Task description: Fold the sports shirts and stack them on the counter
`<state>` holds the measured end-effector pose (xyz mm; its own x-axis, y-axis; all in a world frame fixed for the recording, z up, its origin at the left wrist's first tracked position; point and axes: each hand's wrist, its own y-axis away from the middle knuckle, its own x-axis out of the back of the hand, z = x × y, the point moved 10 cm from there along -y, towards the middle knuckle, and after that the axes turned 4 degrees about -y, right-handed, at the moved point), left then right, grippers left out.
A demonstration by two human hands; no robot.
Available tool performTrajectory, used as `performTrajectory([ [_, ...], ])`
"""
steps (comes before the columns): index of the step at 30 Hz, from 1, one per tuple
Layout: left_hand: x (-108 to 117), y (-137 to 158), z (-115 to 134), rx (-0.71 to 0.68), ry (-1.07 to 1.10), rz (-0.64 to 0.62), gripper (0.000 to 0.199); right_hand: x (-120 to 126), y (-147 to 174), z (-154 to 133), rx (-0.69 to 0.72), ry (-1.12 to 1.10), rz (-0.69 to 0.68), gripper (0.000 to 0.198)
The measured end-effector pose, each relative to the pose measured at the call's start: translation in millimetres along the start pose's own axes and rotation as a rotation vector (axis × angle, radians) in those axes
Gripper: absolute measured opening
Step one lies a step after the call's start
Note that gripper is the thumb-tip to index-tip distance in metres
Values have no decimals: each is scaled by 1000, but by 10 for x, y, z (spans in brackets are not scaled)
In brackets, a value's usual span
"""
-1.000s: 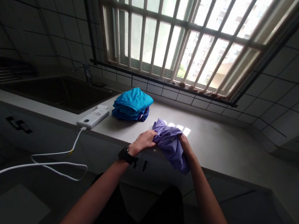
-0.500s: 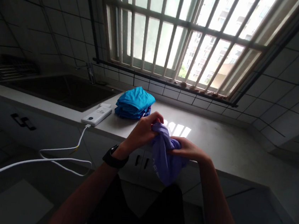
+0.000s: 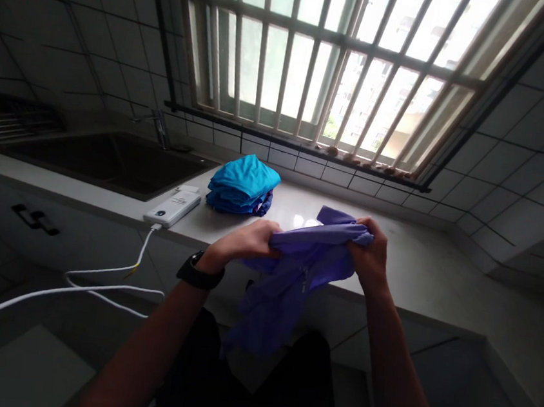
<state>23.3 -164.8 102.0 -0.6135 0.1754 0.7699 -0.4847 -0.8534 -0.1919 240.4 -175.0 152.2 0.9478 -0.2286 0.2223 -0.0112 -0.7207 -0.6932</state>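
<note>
A purple garment (image 3: 301, 268) with small pale lettering is stretched between my two hands above the counter's front edge. My left hand (image 3: 253, 240) is closed on its left upper part, fingers partly hidden by the cloth. On the other side my right hand (image 3: 370, 249) grips the upper right part. A flap of the fabric sticks out over the counter beyond the hands, and the lower part hangs down in front of the cabinet. Behind my left hand, a folded stack of blue clothes (image 3: 243, 184) lies on the counter.
A white power bank (image 3: 173, 207) with a white cable (image 3: 141, 251) plugged in lies left of the stack. Further left is a dark sink (image 3: 101, 163) with a faucet (image 3: 160, 130). A barred window is above the white counter (image 3: 411, 263).
My hands have moved apart, the right one up and rightward, the left slightly left and down. The bunched purple garment has opened out between them.
</note>
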Motion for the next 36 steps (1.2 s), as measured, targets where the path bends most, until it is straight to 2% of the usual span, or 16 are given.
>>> performTrajectory([
  [3, -114, 22, -161, 58, -63, -149, 19, 144, -65, 64, -12, 44, 30, 21],
  [5, -132, 55, -242, 94, -84, -216, 16, 310, -109, 98, -23, 70, 76, 32],
  [7, -3, 74, -284, 119, -79, -158, 15, 456, -162, 118, -30, 116, 74, 44],
  [9, 326, 97, -311, 159, -66, 91, 16, 513, -218, 154, -55, 187, -23, 43],
  [12, 888, 287, -321, 236, -80, 580, 17, 533, -246, 255, -135, 272, -198, 27],
  [14, 1072, 384, -305, 262, -104, 741, 20, 573, -239, 315, -187, 284, -248, 32],
  [15, 1109, 388, -298, 263, -115, 756, 20, 558, -218, 354, -220, 267, -303, 36],
  [18, 1127, 329, -320, 258, -139, 696, 19, 398, -52, 484, -344, 130, -598, 44],
  [20, 1131, 313, -357, 250, -129, 677, 17, 396, 8, 529, -385, 38, -677, 47],
  [23, 1124, 319, -393, 221, -102, 677, 15, 537, -77, 591, -363, -7, -557, 42],
  [26, 1090, 323, -358, 174, -110, 656, 14, 609, -182, 649, -306, 110, -405, 33],
  [28, 1030, 300, -270, 104, -95, 583, 17, 702, -275, 589, -205, 241, -192, 26],
  [29, 964, 273, -210, 56, -68, 497, 19, 753, -300, 525, -145, 293, -70, 22],
  [31, 744, 229, -80, -44, 20, 223, 22, 793, -295, 394, -47, 347, 110, 17],
  [34, 369, 329, 33, -111, 138, -237, 22, 698, -259, 274, 16, 338, 152, 27],
  [36, 208, 429, -4, -78, 139, -422, 23, 582, -236, 224, 18, 303, 92, 20],
])
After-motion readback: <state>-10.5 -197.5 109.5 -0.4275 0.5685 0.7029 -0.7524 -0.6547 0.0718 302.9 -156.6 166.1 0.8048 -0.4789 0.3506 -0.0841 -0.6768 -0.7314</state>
